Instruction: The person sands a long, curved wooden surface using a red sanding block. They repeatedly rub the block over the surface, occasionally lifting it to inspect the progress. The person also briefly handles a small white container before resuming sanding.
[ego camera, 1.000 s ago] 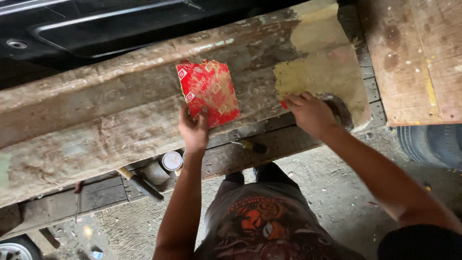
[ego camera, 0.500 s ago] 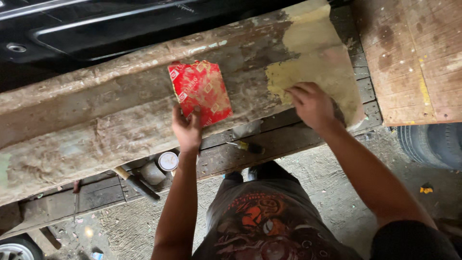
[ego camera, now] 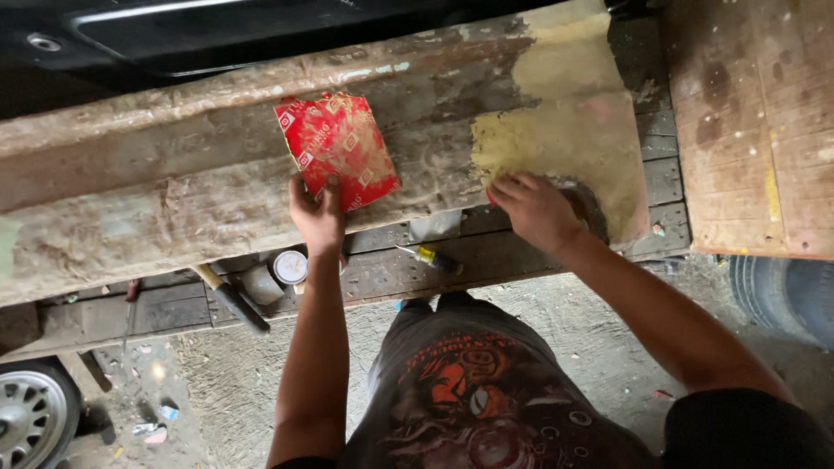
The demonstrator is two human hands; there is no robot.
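A long, worn panel smeared with old filler lies across in front of me. My left hand pins the lower edge of a crumpled red patterned sheet against it. My right hand presses down with bent fingers at the lower left edge of a yellow filler patch. A sliver of a small red piece shows under its fingertips; the rest is hidden by the hand.
Below the panel, a plank bench carries a yellow-handled screwdriver, a small round tin and a dark-handled tool. A wooden board is at right above a tyre. A wheel is lower left, a dark car body above.
My right hand has slid a little left and down along the yellow patch's edge. The left hand and red sheet have shifted slightly left on the panel.
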